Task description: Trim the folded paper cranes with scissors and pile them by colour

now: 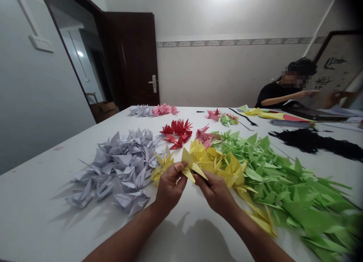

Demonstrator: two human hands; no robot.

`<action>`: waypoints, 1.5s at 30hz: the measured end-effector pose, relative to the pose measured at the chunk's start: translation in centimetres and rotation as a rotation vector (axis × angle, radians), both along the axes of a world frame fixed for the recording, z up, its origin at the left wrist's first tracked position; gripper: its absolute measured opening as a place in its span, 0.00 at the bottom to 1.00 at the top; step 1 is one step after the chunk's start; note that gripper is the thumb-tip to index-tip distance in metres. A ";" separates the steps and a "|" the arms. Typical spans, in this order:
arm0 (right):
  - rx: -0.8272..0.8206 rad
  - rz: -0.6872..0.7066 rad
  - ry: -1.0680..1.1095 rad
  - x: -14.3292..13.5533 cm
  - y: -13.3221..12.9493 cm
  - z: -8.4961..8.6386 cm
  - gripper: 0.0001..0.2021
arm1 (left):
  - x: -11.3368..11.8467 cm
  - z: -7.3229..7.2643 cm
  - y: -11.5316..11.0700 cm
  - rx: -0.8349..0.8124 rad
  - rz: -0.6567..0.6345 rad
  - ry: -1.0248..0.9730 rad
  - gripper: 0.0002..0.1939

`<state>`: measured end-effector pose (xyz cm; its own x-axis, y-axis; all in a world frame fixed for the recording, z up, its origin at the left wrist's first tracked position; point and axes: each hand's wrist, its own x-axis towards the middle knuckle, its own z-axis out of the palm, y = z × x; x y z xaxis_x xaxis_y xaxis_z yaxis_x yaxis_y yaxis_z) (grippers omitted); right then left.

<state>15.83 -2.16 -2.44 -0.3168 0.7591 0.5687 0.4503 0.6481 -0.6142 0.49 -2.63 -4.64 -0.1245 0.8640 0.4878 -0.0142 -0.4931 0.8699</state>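
Note:
Between my hands is a yellow folded paper flower [187, 164] with pointed petals. My left hand [171, 184] pinches its left side between thumb and fingers. My right hand [217, 192] is closed at its lower right, with a small dark item partly showing at the fingertips; what it is cannot be made out. Just beyond my hands lie more yellow paper flowers [210, 159]. Pale lilac paper flowers [124, 163] are heaped to the left, and a big pile of green paper pieces [286, 186] spreads to the right.
Red flowers [177, 132] and pink flowers [203, 136] sit farther back on the white table [36, 201]. Black stringy material [309, 140] lies at the right, near stacked coloured paper [286, 117]. A person [283, 88] in black sits at the far right.

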 end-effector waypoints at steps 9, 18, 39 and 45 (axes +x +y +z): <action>0.002 -0.033 0.006 0.1 0.1 -0.1 0.14 | 0.2 0.7 -0.3 -0.036 0.005 -0.014 0.13; -0.057 -0.072 0.273 0.8 -0.1 0.4 0.14 | -0.4 2.9 0.5 -0.625 -0.154 -0.784 0.03; 0.027 -0.062 0.068 1.0 0.5 0.0 0.13 | 0.1 2.6 0.0 -0.674 -0.298 -0.640 0.05; -0.061 -0.374 -0.029 5.7 2.5 2.0 0.19 | -3.9 4.3 1.8 -0.194 0.218 -0.089 0.27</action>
<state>21.55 0.34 -0.41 -0.0269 0.8573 0.5141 0.6670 0.3985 -0.6296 -3.42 -0.79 -0.36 -0.3520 0.8884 0.2948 -0.0069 -0.3174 0.9483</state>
